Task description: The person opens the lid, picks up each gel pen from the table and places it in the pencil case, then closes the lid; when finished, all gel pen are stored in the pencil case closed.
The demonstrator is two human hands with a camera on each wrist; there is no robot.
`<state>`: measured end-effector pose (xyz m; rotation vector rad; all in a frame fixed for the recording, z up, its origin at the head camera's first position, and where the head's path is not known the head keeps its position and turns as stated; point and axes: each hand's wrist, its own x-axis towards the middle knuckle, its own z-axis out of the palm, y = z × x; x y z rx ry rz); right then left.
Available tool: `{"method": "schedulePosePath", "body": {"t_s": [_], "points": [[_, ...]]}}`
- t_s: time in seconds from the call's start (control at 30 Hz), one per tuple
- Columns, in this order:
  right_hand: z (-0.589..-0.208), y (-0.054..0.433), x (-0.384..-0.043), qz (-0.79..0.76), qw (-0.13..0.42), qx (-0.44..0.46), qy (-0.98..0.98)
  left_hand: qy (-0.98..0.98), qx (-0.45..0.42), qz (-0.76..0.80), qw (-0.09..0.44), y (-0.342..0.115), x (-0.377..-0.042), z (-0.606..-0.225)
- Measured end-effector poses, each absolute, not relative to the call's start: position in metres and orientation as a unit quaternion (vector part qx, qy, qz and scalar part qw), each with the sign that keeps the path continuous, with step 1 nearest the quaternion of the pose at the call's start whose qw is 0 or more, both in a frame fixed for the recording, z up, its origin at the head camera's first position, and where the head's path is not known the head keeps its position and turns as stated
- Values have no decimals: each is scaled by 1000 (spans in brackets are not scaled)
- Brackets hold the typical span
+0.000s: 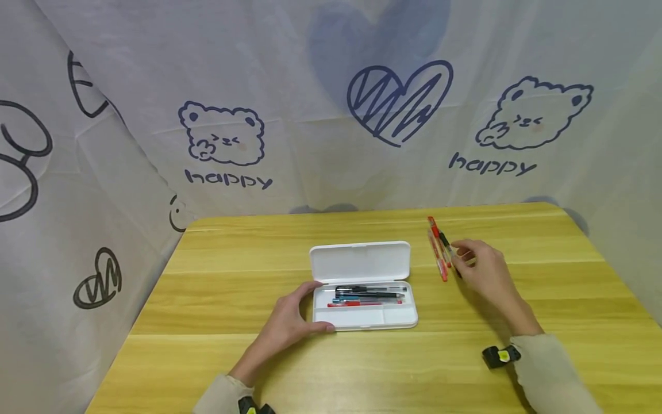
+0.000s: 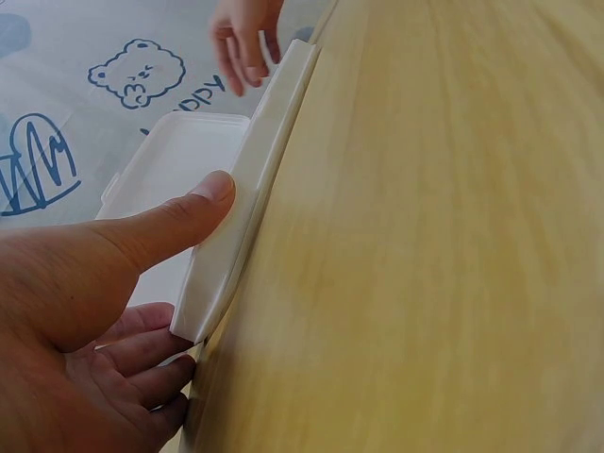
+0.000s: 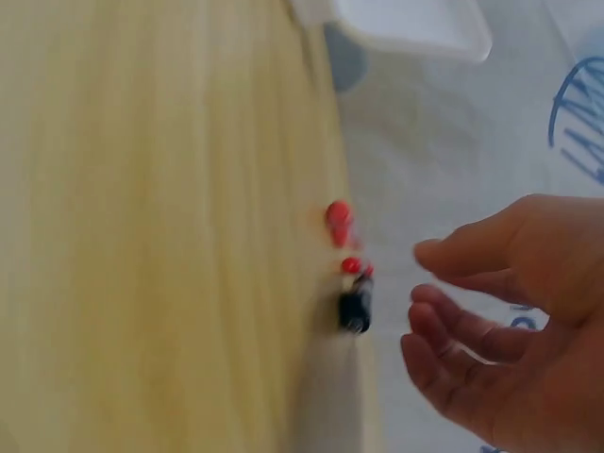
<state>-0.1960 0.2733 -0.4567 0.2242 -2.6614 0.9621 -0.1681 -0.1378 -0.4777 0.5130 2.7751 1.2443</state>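
My left hand grips the left end of an open white pencil case, thumb at the front edge and fingers round the back corner. In the left wrist view the thumb lies along the case's side wall. Inside the case's rear compartment lie black pens, blue ones and a red pen. My right hand hovers beside a black pen lying by red pens. The right wrist view shows a gap between thumb and fingers, apart from the black pen's end.
The case's lid stands raised at the back. Under everything is a yellow wood-grain table. Behind and to the left hangs a white curtain printed with bears and hearts.
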Motion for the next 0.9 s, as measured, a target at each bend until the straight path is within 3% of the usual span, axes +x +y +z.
{"method": "schedulePosePath", "body": {"t_s": [0.17, 0.27, 0.9], "points": [[-462, 283, -198, 312, 78, 53, -945, 900, 159, 405, 35, -138, -167, -478], [-463, 287, -198, 307, 62, 39, -949, 900, 161, 405, 33, -138, -167, -478], [-458, 295, -196, 307, 106, 0, -946, 899, 163, 405, 29, -138, -167, -477]]}}
